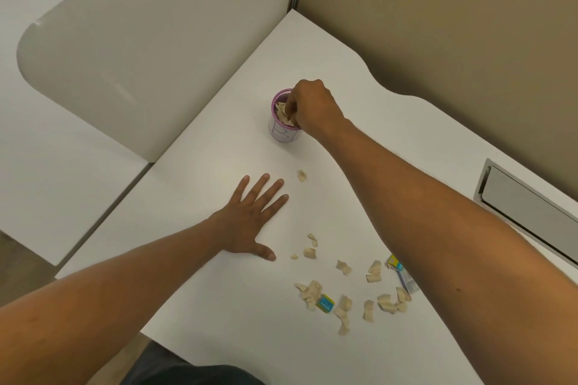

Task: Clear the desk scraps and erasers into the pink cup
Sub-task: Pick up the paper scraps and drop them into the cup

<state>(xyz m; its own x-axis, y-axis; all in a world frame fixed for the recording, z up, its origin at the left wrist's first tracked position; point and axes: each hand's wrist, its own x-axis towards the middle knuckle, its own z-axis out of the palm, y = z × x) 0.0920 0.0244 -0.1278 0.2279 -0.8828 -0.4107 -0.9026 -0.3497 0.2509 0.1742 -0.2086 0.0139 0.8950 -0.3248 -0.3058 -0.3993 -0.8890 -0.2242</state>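
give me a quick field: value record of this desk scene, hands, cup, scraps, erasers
surface: white desk
pink cup: upright, already holding scraps
right hand: over the cup mouth, fingers bunched at the rim; grip contents not clear
left hand: flat on the desk, fingers spread, holding nothing
loose scraps: many still scattered near the front edge
lone scrap: apart from the rest, between the cup and the left hand
small eraser: among the scraps
second eraser: beside the right forearm, partly hidden
task state: unfinished
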